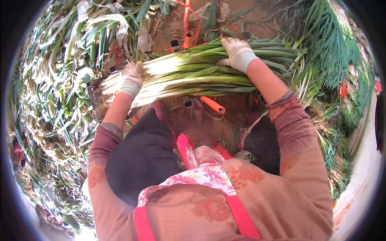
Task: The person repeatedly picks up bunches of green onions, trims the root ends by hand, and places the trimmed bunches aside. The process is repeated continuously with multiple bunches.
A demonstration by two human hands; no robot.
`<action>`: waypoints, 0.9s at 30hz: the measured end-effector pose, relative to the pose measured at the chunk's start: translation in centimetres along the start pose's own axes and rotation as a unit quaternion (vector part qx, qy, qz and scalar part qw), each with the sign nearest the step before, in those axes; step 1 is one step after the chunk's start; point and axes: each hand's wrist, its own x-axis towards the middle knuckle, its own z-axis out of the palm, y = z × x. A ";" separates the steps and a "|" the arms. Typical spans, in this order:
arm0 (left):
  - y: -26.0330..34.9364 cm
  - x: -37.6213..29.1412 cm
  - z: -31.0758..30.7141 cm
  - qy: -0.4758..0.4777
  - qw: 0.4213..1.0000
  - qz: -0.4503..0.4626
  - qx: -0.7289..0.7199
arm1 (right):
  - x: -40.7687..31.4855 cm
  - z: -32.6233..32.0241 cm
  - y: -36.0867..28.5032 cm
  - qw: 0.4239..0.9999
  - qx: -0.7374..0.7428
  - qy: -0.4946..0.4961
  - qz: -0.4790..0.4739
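Note:
A thick bundle of long green onions (193, 69) lies crosswise before me, white root ends to the left and green leaves to the right. My left hand (131, 79), in a thin white glove, grips the white stalks close to the roots. My right hand (237, 54), gloved alike, lies over the green part, with its fingers curled at the far edge and its thumb apart. The undersides of both hands are hidden. Beneath the bundle, parts of a stand show: an orange tube (213, 105) on the near side and another orange tube (188, 38) on the far side.
Loose leaves and peelings (66, 75) are heaped on the left. More green onions (328, 51) are piled on the right, some tied with red string (343, 88). Dark square metal tube ends (188, 104) stick out by my knees. Red twine (198, 25) hangs at the far orange tube.

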 end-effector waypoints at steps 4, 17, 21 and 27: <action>-0.3 0.3 -1.0 -0.006 1.000 0.021 0.016 | -5.2 -3.3 2.6 0.992 -0.112 -0.024 -0.049; 13.6 6.2 -18.1 -0.157 0.974 0.115 0.121 | -37.8 17.4 12.8 0.721 0.401 0.189 0.532; 27.7 6.0 -20.5 -0.248 0.926 0.069 -0.275 | -35.3 29.1 7.9 0.607 0.585 0.172 0.509; 46.0 3.4 -12.5 -0.382 0.847 0.065 -0.364 | -28.8 31.7 7.7 0.438 0.723 0.202 0.494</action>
